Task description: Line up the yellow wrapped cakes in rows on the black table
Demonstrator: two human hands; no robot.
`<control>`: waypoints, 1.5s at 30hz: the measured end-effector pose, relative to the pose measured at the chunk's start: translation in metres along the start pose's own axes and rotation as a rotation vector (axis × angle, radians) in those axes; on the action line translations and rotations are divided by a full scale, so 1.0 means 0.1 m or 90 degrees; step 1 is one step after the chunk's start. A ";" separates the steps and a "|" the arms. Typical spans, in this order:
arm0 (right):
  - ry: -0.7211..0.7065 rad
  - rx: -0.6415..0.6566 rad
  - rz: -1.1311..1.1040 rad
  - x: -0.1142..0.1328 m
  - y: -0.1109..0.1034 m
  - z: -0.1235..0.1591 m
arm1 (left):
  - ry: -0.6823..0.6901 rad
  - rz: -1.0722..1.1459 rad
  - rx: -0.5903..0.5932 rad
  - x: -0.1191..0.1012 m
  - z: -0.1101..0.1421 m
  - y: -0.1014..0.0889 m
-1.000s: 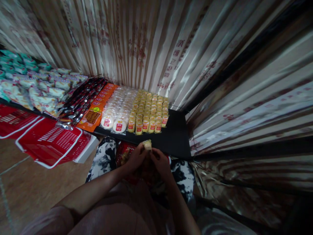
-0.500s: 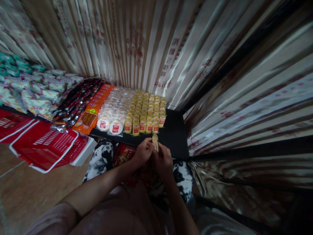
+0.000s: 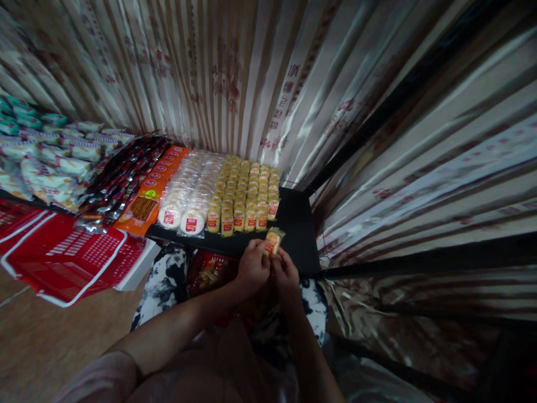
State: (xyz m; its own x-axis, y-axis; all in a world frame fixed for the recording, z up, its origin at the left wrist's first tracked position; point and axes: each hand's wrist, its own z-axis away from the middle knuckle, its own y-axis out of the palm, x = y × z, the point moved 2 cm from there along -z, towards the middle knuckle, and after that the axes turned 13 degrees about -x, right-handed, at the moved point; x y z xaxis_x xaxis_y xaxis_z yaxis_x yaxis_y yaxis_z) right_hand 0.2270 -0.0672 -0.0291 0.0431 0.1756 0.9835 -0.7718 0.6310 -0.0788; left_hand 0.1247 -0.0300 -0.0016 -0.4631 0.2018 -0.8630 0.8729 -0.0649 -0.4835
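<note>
Between my two hands is a small yellow wrapped snack (image 3: 272,242) with a red and white label facing up. My left hand (image 3: 254,265) pinches its left side, and my right hand (image 3: 286,272) grips its lower right edge. Just beyond, rows of matching yellow snack packs (image 3: 239,217) stand on a black shelf (image 3: 297,224). Round white wrapped crackers (image 3: 192,223) form rows to their left. On my lap, partly hidden by my arms, sits a red basket (image 3: 201,263) with small packs inside.
Further left lie an orange snack bag (image 3: 145,208), dark shiny packets (image 3: 121,179), white packets (image 3: 54,173) and green packets (image 3: 25,117). A red shopping basket (image 3: 71,257) with white handles stands below the shelf. Pleated printed curtain (image 3: 251,73) hangs behind.
The snack has turned from its pale edge to show its labelled face, tilted right. Both hands still grip it. The whole view has shifted slightly, moving the shelf goods left.
</note>
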 end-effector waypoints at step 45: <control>-0.260 -0.086 0.320 -0.02 0.31 -1.00 | 0.023 -0.025 0.019 0.10 -0.47 0.35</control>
State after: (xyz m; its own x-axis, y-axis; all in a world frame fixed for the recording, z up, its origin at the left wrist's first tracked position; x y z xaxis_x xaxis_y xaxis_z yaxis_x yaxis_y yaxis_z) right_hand 0.2659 0.0274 -0.0496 -0.5662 0.1901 0.8020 -0.5474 0.6407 -0.5383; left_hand 0.1575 0.0156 -0.0202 -0.4901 0.2401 -0.8380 0.8492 -0.0855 -0.5211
